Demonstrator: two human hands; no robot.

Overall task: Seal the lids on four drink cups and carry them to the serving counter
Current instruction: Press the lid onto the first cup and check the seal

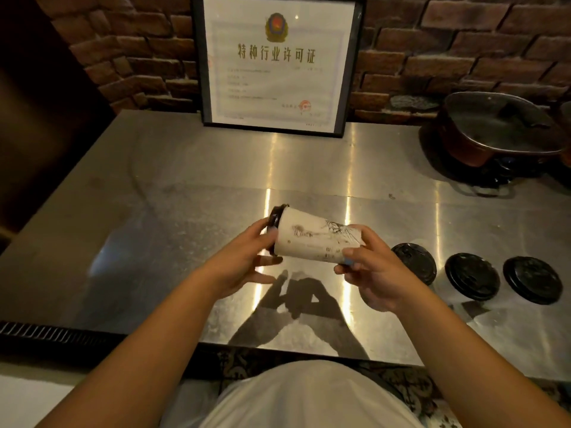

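A: Where is the cup point(312, 240) right now?

B: Just below the middle of the frame, held on its side above the steel desk point(185, 168). Its black lid point(274, 222) points left, its base right. It does not touch the desk.

A: And the hands?

B: The left hand point(244, 257) is at the lid end, thumb and fingers point(268, 236) curled loosely round the rim, the lower fingers spread open beneath. The right hand point(370, 273) is wrapped round the base end, closed on the cup wall. So both hands have hold of the one cup.

A: How would you expect it to handle?

B: It looks like thin paper with a printed drawing, so I judge it light and easily dented if squeezed mid-wall. The rim under the lid and the base ring should be the stiffest places, and that is where the hands are. Whether it holds drink I cannot tell; tipped like this, I would guess it is empty or the lid is being tested.

A: The lid itself?

B: Plastic, probably springy, likely needing even pressure all round the rim to seat.

A: And the rest?

B: Three more black lids point(472, 276) sit in a row at the lower right of the frame, seemingly on cups, though the cup bodies are mostly hidden. For carrying, I would grip low on the wall, upright, not by the lid.
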